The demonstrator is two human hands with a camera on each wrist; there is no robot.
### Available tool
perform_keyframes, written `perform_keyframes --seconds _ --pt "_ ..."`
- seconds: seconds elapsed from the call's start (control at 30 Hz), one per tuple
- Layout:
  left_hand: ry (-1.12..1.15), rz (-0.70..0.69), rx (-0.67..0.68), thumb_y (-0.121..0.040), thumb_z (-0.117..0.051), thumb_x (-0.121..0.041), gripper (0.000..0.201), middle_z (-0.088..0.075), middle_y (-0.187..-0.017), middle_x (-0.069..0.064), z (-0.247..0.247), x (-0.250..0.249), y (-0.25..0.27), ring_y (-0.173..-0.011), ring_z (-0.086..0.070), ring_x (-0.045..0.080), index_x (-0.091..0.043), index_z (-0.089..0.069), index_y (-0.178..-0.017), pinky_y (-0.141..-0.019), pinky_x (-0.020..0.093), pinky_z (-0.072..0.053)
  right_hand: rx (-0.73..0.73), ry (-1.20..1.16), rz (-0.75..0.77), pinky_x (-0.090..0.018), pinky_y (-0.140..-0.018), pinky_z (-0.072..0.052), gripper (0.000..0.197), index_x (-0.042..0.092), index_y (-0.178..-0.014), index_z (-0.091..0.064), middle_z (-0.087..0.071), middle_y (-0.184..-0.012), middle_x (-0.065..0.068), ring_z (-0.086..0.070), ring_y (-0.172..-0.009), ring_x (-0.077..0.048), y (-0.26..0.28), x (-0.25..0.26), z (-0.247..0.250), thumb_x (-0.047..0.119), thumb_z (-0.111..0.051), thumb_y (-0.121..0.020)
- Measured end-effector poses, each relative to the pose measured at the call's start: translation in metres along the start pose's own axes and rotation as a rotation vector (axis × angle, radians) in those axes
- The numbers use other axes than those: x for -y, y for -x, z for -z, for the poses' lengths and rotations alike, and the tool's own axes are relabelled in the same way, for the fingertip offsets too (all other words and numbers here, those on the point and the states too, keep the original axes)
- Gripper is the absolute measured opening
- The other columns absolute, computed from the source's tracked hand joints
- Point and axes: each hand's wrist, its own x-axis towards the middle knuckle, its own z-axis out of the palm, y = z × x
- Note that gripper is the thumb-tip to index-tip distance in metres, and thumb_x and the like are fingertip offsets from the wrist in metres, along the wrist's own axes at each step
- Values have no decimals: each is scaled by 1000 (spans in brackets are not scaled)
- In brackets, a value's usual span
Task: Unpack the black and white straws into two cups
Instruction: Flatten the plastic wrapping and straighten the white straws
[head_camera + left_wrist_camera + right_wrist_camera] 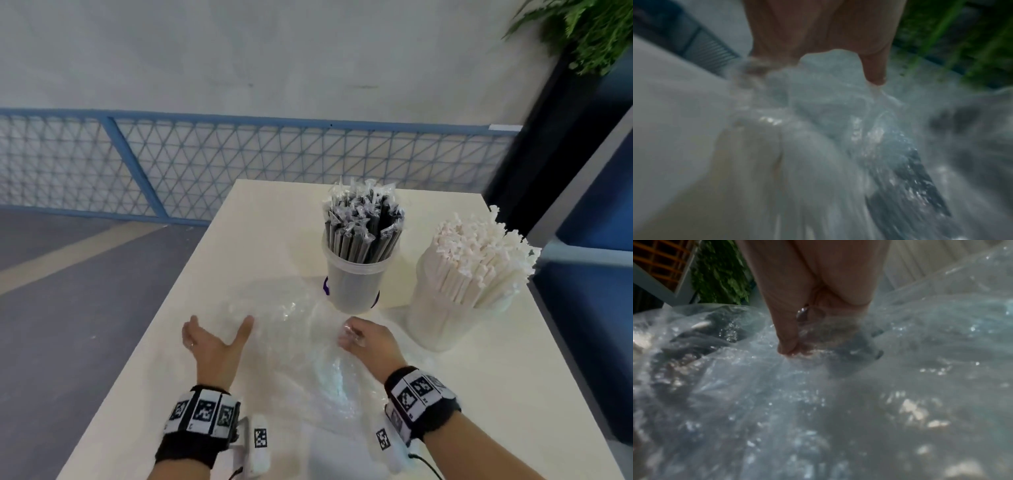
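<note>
On the cream table point(191, 387), black straws point(363, 226) in clear wrappers stand in a translucent cup point(352, 291). To its right, white straws point(479, 260) fill a second cup point(435, 322). Crumpled clear plastic bags point(291, 329) lie in front of both cups, between my hands. My left hand point(219, 334) is spread wide at the bags' left edge; its thumb point(875, 76) touches the plastic point(828, 105). My right hand point(349, 337) is curled and pinches a fold of the plastic point(838, 386), as the right wrist view shows at the fingertips point(789, 350).
The table's left edge point(147, 329) drops to a grey floor, and a blue mesh fence point(239, 164) runs behind the table. A dark post with a green plant point(589, 37) stands at the back right. Blue furniture point(596, 308) sits close to the table's right side.
</note>
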Motion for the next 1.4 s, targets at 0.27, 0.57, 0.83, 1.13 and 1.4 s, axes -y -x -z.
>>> perform_keyframes --seconds 0.27,0.57,0.83,1.13,1.4 --pt "652 286 411 -60 -83 -38 72 -62 -119 8 -5 7 12 -100 -67 20 -15 -51 -121 -74 37 -57 -135 -119 -33 -38 -83 -52 14 25 -73 -59 -70 -84 -9 -65 -84 -24 -6 14 -5 27 -63 -86" --pt "472 244 311 -97 -35 0 22 -61 -108 22 6 20 2 -68 -67 21 -1 -53 -110 -67 29 -51 -422 -166 236 -3 -72 -39 20 20 -86 -57 -58 -80 10 -55 -76 -3 13 47 -3 19 -40 -97" --pt "520 183 698 -97 -35 -19 33 -69 -106 22 0 0 13 -84 -70 35 0 -58 -111 -65 33 -58 -102 -90 18 -22 -95 -35 48 22 -122 -41 -39 -122 10 -42 -111 -6 -1 58 -22 40 -62 -84" --pt "200 59 936 -51 -82 -55 86 -72 -106 4 6 10 11 -86 -69 21 -23 -46 -122 -73 34 -55 -110 -162 -192 -29 -76 -49 35 14 -112 -45 -58 -96 0 -62 -84 -18 -1 43 -23 33 -61 -87" --pt "205 181 1047 -78 -68 -16 46 -72 -102 14 -20 16 6 -56 -62 17 -16 -51 -121 -50 25 -50 108 -391 -225 -27 -63 -55 34 18 -114 -55 -60 -96 -4 -62 -76 -15 32 16 17 8 -65 -83"
